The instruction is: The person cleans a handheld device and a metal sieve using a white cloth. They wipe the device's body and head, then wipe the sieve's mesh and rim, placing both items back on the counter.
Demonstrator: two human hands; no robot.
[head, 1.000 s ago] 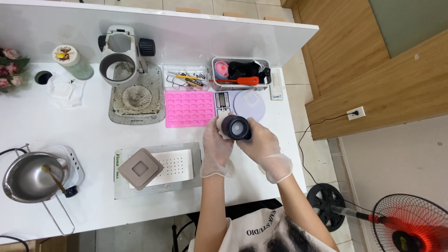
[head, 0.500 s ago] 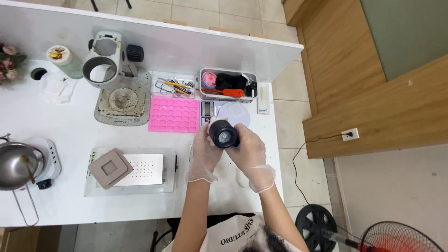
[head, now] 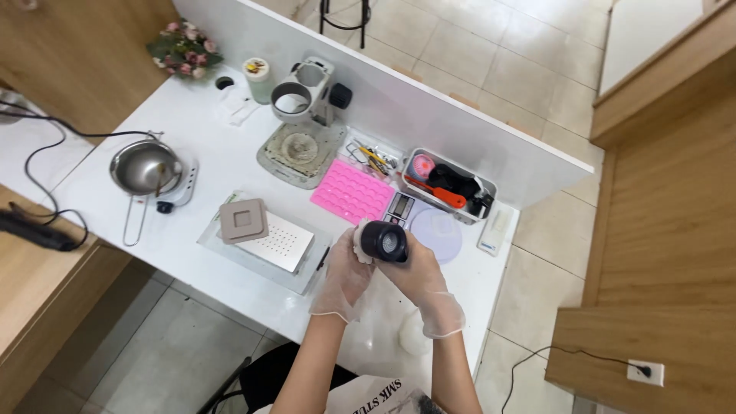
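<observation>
Still-raised black cylinder, glossy round face up, clenched between gloved left hand and right hand above counter.

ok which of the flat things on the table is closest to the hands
The pale lilac round disc, lying just right of the black cylinder held by both hands. The pink mould and the perforated metal plate lie farther off.
</observation>
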